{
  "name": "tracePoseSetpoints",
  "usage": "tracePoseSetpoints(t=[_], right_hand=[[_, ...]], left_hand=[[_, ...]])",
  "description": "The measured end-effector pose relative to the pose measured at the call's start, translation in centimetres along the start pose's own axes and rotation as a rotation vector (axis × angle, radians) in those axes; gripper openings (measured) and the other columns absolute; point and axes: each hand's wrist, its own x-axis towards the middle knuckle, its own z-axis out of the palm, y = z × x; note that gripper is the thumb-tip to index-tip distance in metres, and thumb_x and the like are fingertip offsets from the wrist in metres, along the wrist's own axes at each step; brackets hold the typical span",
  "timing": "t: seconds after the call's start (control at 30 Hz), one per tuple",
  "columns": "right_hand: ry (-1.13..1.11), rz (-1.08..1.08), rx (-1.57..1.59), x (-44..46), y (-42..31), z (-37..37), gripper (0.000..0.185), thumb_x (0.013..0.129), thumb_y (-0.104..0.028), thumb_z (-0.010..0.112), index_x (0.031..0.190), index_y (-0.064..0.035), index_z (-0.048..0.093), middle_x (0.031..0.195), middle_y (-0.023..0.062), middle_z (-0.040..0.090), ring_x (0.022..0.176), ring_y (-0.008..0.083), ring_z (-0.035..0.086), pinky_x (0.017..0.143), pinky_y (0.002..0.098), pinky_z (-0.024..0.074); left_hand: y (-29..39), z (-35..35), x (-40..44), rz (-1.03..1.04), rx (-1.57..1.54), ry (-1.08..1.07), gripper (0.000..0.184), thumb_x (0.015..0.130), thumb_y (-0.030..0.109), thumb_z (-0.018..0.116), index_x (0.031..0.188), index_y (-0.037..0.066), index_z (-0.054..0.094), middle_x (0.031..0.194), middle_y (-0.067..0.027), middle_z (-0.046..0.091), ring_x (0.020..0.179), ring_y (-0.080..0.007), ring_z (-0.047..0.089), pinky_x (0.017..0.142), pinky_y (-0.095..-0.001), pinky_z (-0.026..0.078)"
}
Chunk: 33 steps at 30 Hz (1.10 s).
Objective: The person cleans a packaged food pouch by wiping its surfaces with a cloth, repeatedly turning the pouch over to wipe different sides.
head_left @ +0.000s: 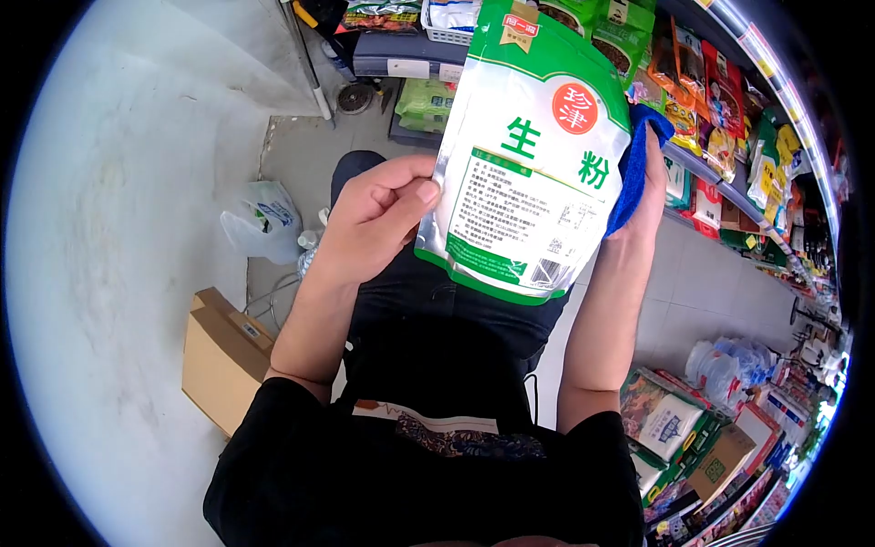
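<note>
A green and white starch bag (529, 155) with green characters and a red round mark is held up in front of me, upright and slightly tilted. My left hand (387, 214) pinches its left edge between thumb and fingers. At the bag's right edge is my right hand (645, 182), with a blue cloth (635, 169) between it and the bag. The fingers of my right hand are mostly hidden behind the cloth and bag.
Shelves (392, 66) with packaged goods stand ahead and along the right. A cardboard box (223, 360) and a white plastic bag (264, 221) are on the floor at left. Bottles (725, 369) and stacked packs (665, 424) lie at lower right.
</note>
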Motion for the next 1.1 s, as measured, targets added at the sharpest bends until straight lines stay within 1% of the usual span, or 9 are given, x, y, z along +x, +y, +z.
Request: tracePoseSetpoints(t=[0.37, 0.47, 0.53, 0.6, 0.63, 0.73, 0.83, 0.93, 1.1], right_hand=[[0.027, -0.006, -0.005, -0.2, -0.1, 0.6, 0.023, 0.090, -0.022, 0.053, 0.105, -0.0044, 0.053, 0.094, 0.0073, 0.062, 0.083, 0.0167, 0.063, 0.072, 0.0298, 0.0531], [0.039, -0.028, -0.012, -0.2, -0.1, 0.9, 0.020, 0.090, -0.021, 0.053, 0.102, -0.0051, 0.054, 0.089, 0.0049, 0.062, 0.080, 0.0144, 0.062, 0.070, 0.0282, 0.0524], [0.042, -0.040, -0.029, 0.1, 0.0, 0.3, 0.016, 0.090, -0.022, 0.054, 0.097, -0.0075, 0.055, 0.083, 0.0005, 0.059, 0.072, 0.0090, 0.058, 0.064, 0.0247, 0.0496], [0.063, -0.052, -0.061, -0.1, 0.0, 0.6, 0.016, 0.089, -0.022, 0.055, 0.096, -0.0079, 0.055, 0.082, -0.0003, 0.059, 0.070, 0.0083, 0.058, 0.062, 0.0244, 0.0490], [0.061, -0.049, -0.057, -0.2, 0.0, 0.7, 0.015, 0.089, -0.022, 0.055, 0.096, -0.0080, 0.055, 0.081, -0.0004, 0.059, 0.070, 0.0082, 0.058, 0.061, 0.0242, 0.0488], [0.054, -0.044, -0.051, -0.3, -0.1, 1.0, 0.015, 0.089, -0.022, 0.056, 0.096, -0.0080, 0.056, 0.081, -0.0007, 0.060, 0.068, 0.0081, 0.058, 0.060, 0.0241, 0.0484], [0.040, -0.038, -0.067, -0.3, -0.2, 0.8, 0.016, 0.089, -0.022, 0.055, 0.096, -0.0078, 0.056, 0.081, -0.0001, 0.061, 0.070, 0.0088, 0.059, 0.061, 0.0246, 0.0495], [0.055, -0.067, -0.051, -0.6, -0.2, 1.7, 0.015, 0.089, -0.021, 0.055, 0.096, -0.0076, 0.056, 0.082, 0.0004, 0.061, 0.070, 0.0094, 0.060, 0.061, 0.0248, 0.0500], [0.038, -0.025, -0.016, -0.5, -0.2, 1.5, 0.017, 0.089, -0.021, 0.054, 0.097, -0.0067, 0.057, 0.083, 0.0020, 0.062, 0.068, 0.0107, 0.061, 0.060, 0.0261, 0.0511]], left_hand=[[-0.2, 0.0, 0.0, -0.017, -0.048, 0.018, 0.023, 0.092, 0.004, 0.046, 0.113, -0.005, 0.052, 0.092, -0.0048, 0.061, 0.079, -0.0057, 0.053, 0.067, -0.0195, 0.040], [-0.1, 0.0, 0.1, -0.016, -0.075, 0.013, 0.021, 0.092, 0.003, 0.046, 0.111, -0.004, 0.050, 0.092, -0.0070, 0.062, 0.078, -0.0069, 0.055, 0.066, -0.0197, 0.041], [-0.1, 0.2, 0.3, 0.001, -0.090, 0.022, 0.020, 0.092, 0.003, 0.046, 0.109, -0.004, 0.049, 0.093, -0.0084, 0.063, 0.079, -0.0074, 0.057, 0.065, -0.0195, 0.042], [-0.2, 0.3, 0.4, 0.022, -0.097, 0.041, 0.019, 0.091, 0.004, 0.046, 0.109, -0.004, 0.049, 0.093, -0.0097, 0.063, 0.079, -0.0078, 0.058, 0.064, -0.0191, 0.042], [-0.5, 0.1, 0.4, 0.026, -0.085, 0.060, 0.019, 0.091, 0.004, 0.047, 0.109, -0.004, 0.049, 0.091, -0.0090, 0.063, 0.076, -0.0069, 0.057, 0.060, -0.0179, 0.042], [-0.3, -0.1, 0.4, 0.001, -0.095, 0.031, 0.019, 0.092, 0.004, 0.046, 0.109, -0.003, 0.049, 0.090, -0.0085, 0.063, 0.074, -0.0064, 0.057, 0.058, -0.0172, 0.041], [-0.5, -0.7, 0.5, -0.011, -0.124, 0.018, 0.018, 0.091, 0.004, 0.047, 0.106, -0.006, 0.050, 0.099, -0.0118, 0.062, 0.088, -0.0138, 0.060, 0.079, -0.0267, 0.048], [-0.6, -0.5, 0.6, -0.003, -0.080, 0.036, 0.019, 0.092, 0.003, 0.046, 0.109, -0.004, 0.049, 0.090, -0.0084, 0.063, 0.074, -0.0069, 0.058, 0.059, -0.0177, 0.043], [-0.4, 0.1, 0.8, -0.009, -0.104, 0.062, 0.020, 0.092, 0.003, 0.046, 0.110, -0.005, 0.049, 0.094, -0.0095, 0.062, 0.081, -0.0095, 0.059, 0.070, -0.0216, 0.047]])
